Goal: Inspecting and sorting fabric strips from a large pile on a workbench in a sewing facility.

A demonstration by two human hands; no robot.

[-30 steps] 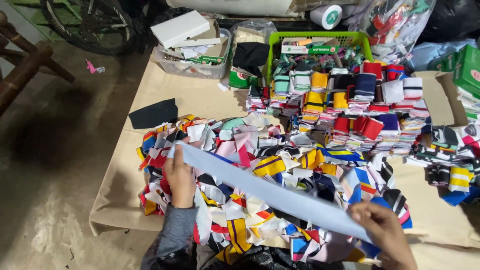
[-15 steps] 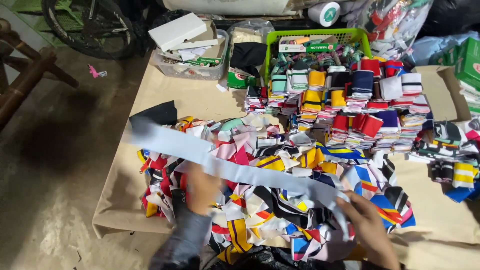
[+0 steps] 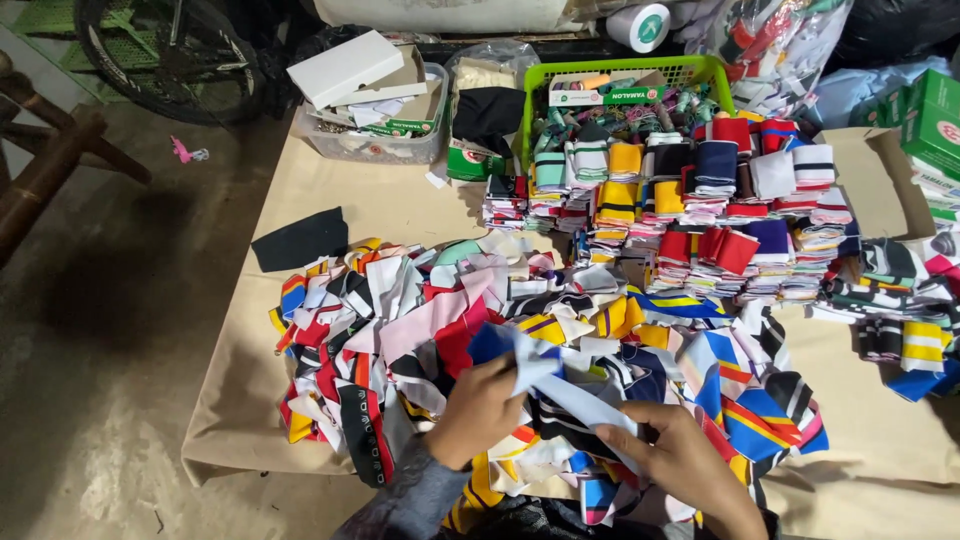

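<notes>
A pale blue-white fabric strip [image 3: 565, 385] is folded between my two hands, low in the middle of the view. My left hand [image 3: 478, 408] grips its upper folded end. My right hand [image 3: 678, 458] pinches its lower end. Both hands hover over a loose heap of multicoloured striped fabric pieces [image 3: 420, 330] spread on tan paper [image 3: 240, 420]. Behind the heap stand neat stacks of folded coloured strips [image 3: 690, 215].
A green plastic basket [image 3: 620, 80] and a clear bin holding white boxes [image 3: 365, 100] sit at the back. A black fabric piece [image 3: 300, 240] lies left of the heap. Green boxes [image 3: 935, 120] are at far right. A bicycle wheel [image 3: 170, 60] and wooden furniture [image 3: 50, 160] stand on the floor to the left.
The long pale strip was stretched out wide between my hands; now my hands have come together and the strip is folded short between them.
</notes>
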